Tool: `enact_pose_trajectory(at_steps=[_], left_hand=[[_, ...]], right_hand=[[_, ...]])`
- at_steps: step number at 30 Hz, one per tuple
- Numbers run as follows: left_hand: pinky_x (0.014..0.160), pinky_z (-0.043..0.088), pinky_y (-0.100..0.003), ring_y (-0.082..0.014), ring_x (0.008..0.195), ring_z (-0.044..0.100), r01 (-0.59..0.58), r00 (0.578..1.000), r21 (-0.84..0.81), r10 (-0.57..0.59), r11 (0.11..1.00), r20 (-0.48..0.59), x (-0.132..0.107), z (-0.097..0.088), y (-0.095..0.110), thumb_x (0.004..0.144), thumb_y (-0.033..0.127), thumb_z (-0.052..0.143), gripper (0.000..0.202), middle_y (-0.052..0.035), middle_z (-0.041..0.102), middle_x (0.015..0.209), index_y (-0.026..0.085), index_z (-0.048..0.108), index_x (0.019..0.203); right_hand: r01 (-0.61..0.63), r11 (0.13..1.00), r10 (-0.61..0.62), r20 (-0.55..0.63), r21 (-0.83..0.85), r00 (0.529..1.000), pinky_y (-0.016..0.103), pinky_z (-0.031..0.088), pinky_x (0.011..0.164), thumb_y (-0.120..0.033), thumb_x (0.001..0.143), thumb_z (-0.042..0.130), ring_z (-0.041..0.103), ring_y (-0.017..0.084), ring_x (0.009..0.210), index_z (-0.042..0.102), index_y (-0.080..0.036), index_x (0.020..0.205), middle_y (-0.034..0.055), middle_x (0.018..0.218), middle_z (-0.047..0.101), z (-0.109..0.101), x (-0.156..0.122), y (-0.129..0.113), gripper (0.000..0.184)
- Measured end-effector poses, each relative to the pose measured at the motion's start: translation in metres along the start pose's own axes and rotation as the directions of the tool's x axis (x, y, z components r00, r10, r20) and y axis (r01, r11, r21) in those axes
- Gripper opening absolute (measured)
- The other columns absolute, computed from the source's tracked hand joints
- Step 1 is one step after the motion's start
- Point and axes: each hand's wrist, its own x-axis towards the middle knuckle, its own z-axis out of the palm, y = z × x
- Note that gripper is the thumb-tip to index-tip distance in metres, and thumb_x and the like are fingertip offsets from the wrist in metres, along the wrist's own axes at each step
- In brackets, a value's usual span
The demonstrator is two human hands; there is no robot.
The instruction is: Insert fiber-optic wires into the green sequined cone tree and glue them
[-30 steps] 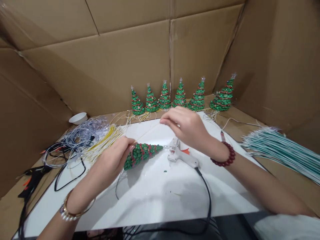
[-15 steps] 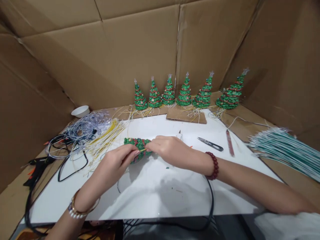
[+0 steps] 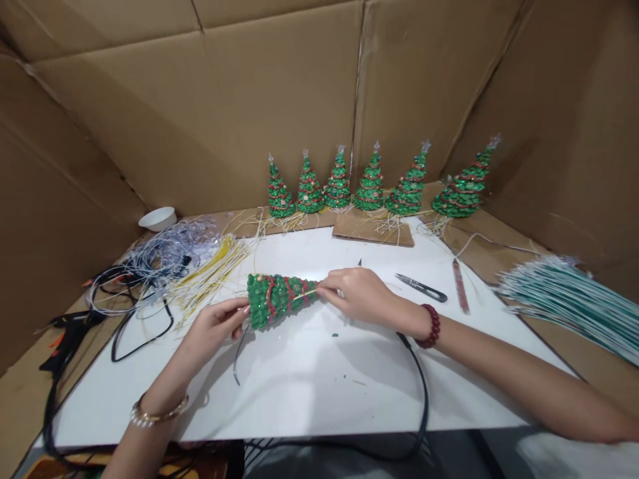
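A small green Christmas tree with red garland and coloured beads lies on its side above the white tabletop, its wide base toward the left. At that base, my left hand grips the edge between thumb and fingers. The thumb and fingers of my right hand are pinched together near the tree's narrow end, holding a thin pale yellow wire that runs along the tree's side. The tree's tip is hidden behind the right hand. A thin dark wire hangs below the base.
Several finished-looking trees stand along the cardboard at the back. Thread snips and a red-handled tool lie at right, beside green-white wires. Yellow-white wires, a clear wire tangle, a white bowl and a black glue gun are at left.
My left hand has moved left and down from the tree's middle to its base. My right hand has shifted right toward the narrow end, uncovering more of the tree.
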Motion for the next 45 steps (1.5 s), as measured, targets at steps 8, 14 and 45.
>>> enact_pose_trajectory(at_steps=[8, 14, 45], left_hand=[[0.044, 0.035, -0.021, -0.0082, 0.042, 0.044, -0.026, 0.993, -0.134, 0.011, 0.991, -0.113, 0.004, 0.007, -0.002, 0.066, 0.037, 0.067, 0.026, 0.0032, 0.057, 0.055, 0.015, 0.066, 0.080], [0.047, 0.041, -0.021, -0.0118, 0.051, 0.051, -0.111, 0.992, -0.025, 0.109, 0.993, -0.062, 0.004, 0.003, -0.010, 0.070, 0.034, 0.065, 0.019, 0.0002, 0.061, 0.057, 0.016, 0.068, 0.073], [0.040, 0.020, -0.019, -0.0056, 0.037, 0.026, -0.007, 0.960, -0.044, 0.019, 0.999, 0.278, 0.036, 0.009, 0.004, 0.070, 0.033, 0.056, 0.028, 0.0072, 0.033, 0.038, 0.018, 0.044, 0.049]], right_hand=[[-0.019, 0.999, 0.020, -0.037, 0.034, 0.999, 0.024, 0.030, 0.060, -0.027, 0.094, 0.048, 0.060, 0.011, 0.071, 0.071, -0.020, 0.084, 0.0006, 0.080, 0.068, 0.002, -0.003, 0.002, 0.026], [0.004, 0.998, -0.002, -0.044, 0.056, 0.999, 0.024, 0.031, 0.059, -0.025, 0.093, 0.048, 0.059, 0.011, 0.069, 0.071, -0.019, 0.082, 0.0008, 0.077, 0.067, 0.002, -0.004, 0.001, 0.026], [-0.026, 0.943, 0.040, -0.037, 0.332, 0.999, 0.023, 0.037, 0.063, -0.017, 0.089, 0.056, 0.055, 0.012, 0.071, 0.053, -0.018, 0.082, 0.0013, 0.081, 0.060, 0.027, 0.019, -0.009, 0.008]])
